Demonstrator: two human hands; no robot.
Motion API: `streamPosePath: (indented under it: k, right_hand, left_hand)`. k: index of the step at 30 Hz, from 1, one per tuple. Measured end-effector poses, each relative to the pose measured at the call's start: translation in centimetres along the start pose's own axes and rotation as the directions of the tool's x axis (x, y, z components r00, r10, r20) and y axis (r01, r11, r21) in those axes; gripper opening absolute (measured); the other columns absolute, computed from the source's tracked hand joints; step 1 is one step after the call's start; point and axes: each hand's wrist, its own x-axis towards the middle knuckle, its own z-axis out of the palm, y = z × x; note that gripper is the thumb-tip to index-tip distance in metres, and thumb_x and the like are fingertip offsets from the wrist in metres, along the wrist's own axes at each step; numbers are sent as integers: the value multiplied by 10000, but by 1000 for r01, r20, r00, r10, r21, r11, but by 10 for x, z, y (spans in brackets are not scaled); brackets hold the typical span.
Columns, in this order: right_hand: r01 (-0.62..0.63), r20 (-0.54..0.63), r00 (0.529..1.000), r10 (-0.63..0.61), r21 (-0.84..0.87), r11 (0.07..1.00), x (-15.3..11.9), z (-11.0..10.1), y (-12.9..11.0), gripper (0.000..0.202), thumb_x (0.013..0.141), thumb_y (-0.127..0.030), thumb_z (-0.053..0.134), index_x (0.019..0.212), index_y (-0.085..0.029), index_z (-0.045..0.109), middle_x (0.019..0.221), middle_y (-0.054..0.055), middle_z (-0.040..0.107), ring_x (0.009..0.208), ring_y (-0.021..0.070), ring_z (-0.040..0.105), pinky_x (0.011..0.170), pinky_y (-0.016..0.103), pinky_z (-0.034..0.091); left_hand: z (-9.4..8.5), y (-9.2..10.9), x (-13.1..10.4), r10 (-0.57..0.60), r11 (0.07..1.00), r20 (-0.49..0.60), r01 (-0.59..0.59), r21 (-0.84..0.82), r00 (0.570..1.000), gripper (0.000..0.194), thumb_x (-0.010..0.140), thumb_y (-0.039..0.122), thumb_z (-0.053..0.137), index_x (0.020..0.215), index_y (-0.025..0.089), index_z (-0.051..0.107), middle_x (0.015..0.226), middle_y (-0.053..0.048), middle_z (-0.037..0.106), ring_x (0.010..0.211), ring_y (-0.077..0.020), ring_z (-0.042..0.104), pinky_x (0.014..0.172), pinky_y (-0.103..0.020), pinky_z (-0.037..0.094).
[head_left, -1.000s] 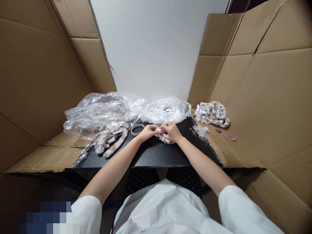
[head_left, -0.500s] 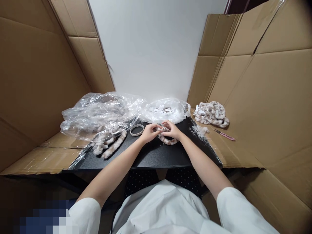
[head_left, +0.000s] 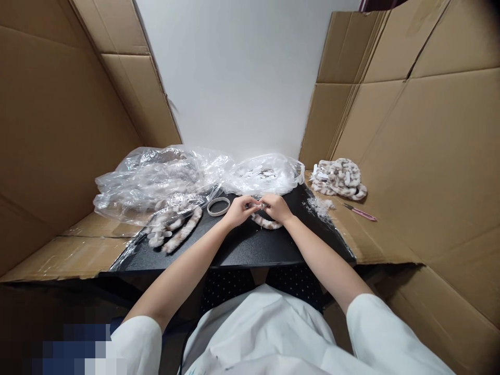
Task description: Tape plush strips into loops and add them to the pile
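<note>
Pinching the far side of a brown and white fuzzy loop [head_left: 268,223], the left hand [head_left: 239,211] and the right hand [head_left: 276,209] meet over the middle of a black table [head_left: 250,252]. The fingers of both hands are closed on the loop, with the fingertips close together and a small white piece [head_left: 261,207] showing between them. Whether that piece is part of the loop, I cannot tell. The near curve of the loop hangs below the fingers, toward the person, and the hands hide the rest.

Just beside the left hand, a pale ring [head_left: 219,214] lies flat on the table. Farther left are some loose fuzzy strips [head_left: 183,235] with 2 white tags [head_left: 167,234] near them, and a big clear plastic bag [head_left: 156,174] with more fuzzy stuff inside partly covers them. Behind the hands sits a white plastic bag [head_left: 253,183] with small white and dark bits in it, touching the clear bag.

To the right, a heap of white fluff [head_left: 322,207] is scattered at the table's edge. Past it, on a cardboard sheet [head_left: 375,245], lie a pile of fuzzy loops [head_left: 344,179] with white tags among them and a pink cutter [head_left: 364,214], its dark tip toward the fluff. Tall cardboard panels [head_left: 437,135] stand on both sides, with a pale wall [head_left: 242,78] behind.
</note>
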Motion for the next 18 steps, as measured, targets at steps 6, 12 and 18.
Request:
streamPosePath:
  k: [6,12,18]
  right_hand:
    - [43,15,999,-41,-108,993,1,-2,-3,130,821,-133,545,738,-187,630,774,60,656,779,190,591,757,295,439]
    - [-106,44,994,101,138,985,-1,-2,-2,77,760,-117,583,714,-171,614,722,22,641,699,163,583,665,263,430]
    - [-135,-16,990,139,129,982,-2,0,0,107,758,-135,592,664,-170,628,664,16,625,653,158,570,634,265,408]
  left_hand:
    - [0,-1,2,-46,999,-25,46,-3,999,226,724,381,692,766,161,724,682,-18,622,623,-137,481,609,-250,379]
    - [-4,0,3,-55,998,24,55,-3,998,226,739,386,679,781,166,710,625,5,594,587,-122,457,580,-236,361]
    - [-1,-8,4,-251,914,163,289,-283,954,351,664,477,732,752,145,664,579,4,610,521,-109,504,524,-224,369]
